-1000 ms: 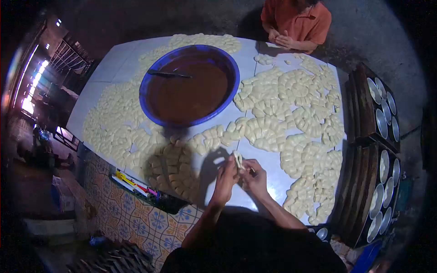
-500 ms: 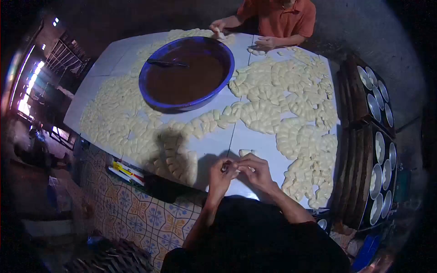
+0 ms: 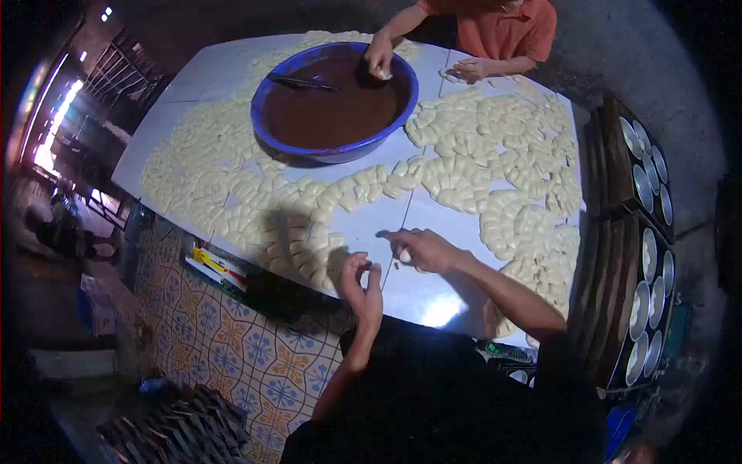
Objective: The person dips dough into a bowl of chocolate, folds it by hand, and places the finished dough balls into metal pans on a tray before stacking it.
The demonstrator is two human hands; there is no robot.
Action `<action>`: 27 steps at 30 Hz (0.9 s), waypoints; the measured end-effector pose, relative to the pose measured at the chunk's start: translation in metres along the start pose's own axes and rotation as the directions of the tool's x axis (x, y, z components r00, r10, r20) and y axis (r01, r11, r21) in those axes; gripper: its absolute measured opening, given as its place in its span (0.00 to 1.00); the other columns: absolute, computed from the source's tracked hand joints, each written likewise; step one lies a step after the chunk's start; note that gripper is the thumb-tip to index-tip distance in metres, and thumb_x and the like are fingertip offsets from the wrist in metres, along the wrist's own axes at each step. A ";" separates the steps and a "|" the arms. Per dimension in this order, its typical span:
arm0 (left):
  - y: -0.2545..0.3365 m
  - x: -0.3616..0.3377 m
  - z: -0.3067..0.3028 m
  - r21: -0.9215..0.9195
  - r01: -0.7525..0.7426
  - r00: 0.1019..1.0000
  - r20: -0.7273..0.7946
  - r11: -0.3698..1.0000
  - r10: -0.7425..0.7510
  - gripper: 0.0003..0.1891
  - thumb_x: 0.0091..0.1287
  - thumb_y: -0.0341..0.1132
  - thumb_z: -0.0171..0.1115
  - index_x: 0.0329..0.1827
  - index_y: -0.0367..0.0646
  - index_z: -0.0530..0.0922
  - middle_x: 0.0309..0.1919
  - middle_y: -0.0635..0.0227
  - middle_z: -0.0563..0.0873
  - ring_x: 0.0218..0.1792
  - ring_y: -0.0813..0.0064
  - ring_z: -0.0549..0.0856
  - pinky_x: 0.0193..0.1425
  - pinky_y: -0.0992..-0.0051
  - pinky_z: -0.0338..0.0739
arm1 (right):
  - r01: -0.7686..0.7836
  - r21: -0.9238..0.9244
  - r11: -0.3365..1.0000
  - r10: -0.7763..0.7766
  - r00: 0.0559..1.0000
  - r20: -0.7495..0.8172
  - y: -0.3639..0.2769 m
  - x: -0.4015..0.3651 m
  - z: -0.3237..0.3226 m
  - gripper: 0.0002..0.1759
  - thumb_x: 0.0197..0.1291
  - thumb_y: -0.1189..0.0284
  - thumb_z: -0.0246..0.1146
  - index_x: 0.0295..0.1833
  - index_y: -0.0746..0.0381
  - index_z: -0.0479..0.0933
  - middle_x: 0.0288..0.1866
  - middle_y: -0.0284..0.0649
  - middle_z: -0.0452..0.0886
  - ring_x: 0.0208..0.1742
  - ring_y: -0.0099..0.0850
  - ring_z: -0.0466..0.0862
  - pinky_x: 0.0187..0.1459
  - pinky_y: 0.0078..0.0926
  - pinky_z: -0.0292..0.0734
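Observation:
My right hand [image 3: 430,251] is over the white table, index finger stretched out toward the left. Its other fingers are curled round a small pale piece of dough [image 3: 405,255]. A tiny brown crumb [image 3: 396,264] lies on the table just below it. Near the front edge, my left hand [image 3: 362,288] is half curled, thumb and fingers apart, with nothing visible in it. Rows of pale shaped dough pieces [image 3: 309,251] lie close to its left. More dough pieces [image 3: 514,220] are spread to the right of my right hand.
A blue basin [image 3: 340,151] of brown filling [image 3: 325,116] stands on the table [image 3: 363,224], a dark utensil [image 3: 301,81] in it. Opposite, a person in an orange shirt [image 3: 506,35] has one hand [image 3: 379,56] over the basin. Stacked trays with round tins [image 3: 640,301] stand at right.
My hands have come apart: the right moved up and right with the dough, the left slightly left. The other person's hand has moved from the table edge to over the basin.

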State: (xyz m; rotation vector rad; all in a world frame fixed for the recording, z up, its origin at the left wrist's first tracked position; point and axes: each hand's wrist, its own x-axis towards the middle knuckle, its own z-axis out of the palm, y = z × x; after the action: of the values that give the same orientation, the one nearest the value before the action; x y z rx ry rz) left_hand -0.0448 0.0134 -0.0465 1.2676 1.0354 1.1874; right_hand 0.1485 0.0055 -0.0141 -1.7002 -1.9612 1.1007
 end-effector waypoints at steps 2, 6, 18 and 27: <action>0.003 0.013 0.011 0.087 -0.072 0.994 0.084 0.994 0.064 0.13 0.62 0.21 0.58 0.50 0.38 0.73 0.44 0.67 0.77 0.42 0.79 0.77 0.49 0.77 0.73 | 0.019 -0.052 0.998 -0.014 0.996 0.092 0.029 0.002 0.009 0.36 0.48 0.75 0.64 0.66 0.57 0.64 0.51 0.43 0.78 0.55 0.41 0.77 0.57 0.40 0.67; -0.053 0.030 0.032 0.014 0.129 0.966 0.225 0.992 -0.129 0.14 0.70 0.32 0.54 0.56 0.38 0.71 0.44 0.65 0.79 0.45 0.77 0.78 0.49 0.74 0.74 | 0.109 -0.279 0.954 -0.132 0.989 -0.066 0.017 -0.025 -0.008 0.40 0.49 0.68 0.66 0.70 0.53 0.60 0.66 0.42 0.68 0.68 0.41 0.66 0.64 0.46 0.54; -0.037 0.025 0.069 -0.032 0.169 0.864 0.486 0.985 -0.132 0.23 0.69 0.37 0.49 0.65 0.43 0.59 0.58 0.57 0.69 0.54 0.62 0.75 0.54 0.67 0.74 | 0.163 0.106 0.981 -0.024 0.645 -0.764 0.050 -0.036 0.077 0.18 0.58 0.66 0.63 0.52 0.60 0.75 0.50 0.44 0.77 0.53 0.44 0.76 0.54 0.39 0.70; 0.092 -0.080 0.163 -0.208 0.025 0.433 0.884 0.978 0.176 0.17 0.70 0.28 0.45 0.60 0.30 0.63 0.54 0.48 0.75 0.51 0.61 0.78 0.58 0.66 0.71 | -0.305 0.423 0.854 0.494 0.214 -0.843 -0.050 -0.359 -0.014 0.34 0.59 0.60 0.66 0.68 0.62 0.66 0.70 0.47 0.67 0.70 0.35 0.67 0.69 0.32 0.60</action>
State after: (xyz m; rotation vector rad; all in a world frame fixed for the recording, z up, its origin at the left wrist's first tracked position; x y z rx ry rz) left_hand 0.1002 -0.0929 0.0488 1.5114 0.0272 0.4490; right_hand 0.2099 -0.3275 0.1169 -2.0736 -0.6257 0.1382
